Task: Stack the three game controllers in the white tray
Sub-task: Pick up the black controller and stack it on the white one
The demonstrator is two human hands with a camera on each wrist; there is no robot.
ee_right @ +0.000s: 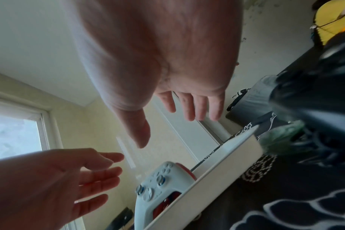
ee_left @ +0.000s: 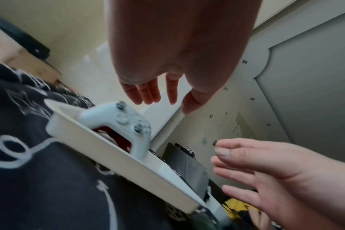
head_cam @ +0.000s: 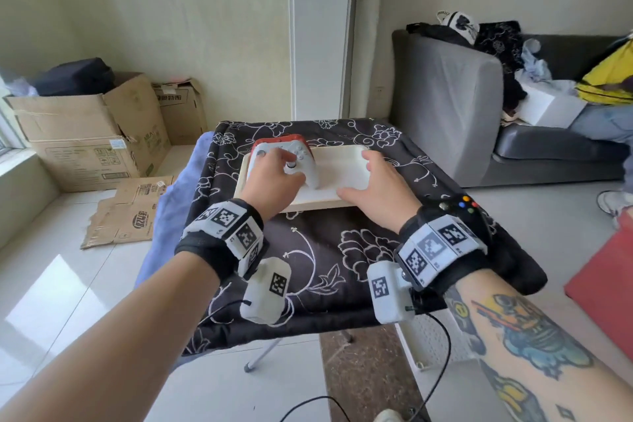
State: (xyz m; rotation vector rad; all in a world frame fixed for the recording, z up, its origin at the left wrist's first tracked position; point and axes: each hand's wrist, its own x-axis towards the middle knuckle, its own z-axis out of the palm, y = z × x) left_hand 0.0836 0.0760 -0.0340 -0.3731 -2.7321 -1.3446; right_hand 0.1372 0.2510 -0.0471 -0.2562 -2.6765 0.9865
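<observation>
A white controller [head_cam: 301,161] lies on a red controller [head_cam: 281,140] at the left end of the white tray [head_cam: 342,171]; its handles point toward the person, long axis crosswise. A black controller [head_cam: 459,207] waits on the surface by the right wrist. Both hands' grips, left hand [head_cam: 270,178] and right hand [head_cam: 376,185], are released. Likely rigid, smooth, light; best held by the handles.
</observation>
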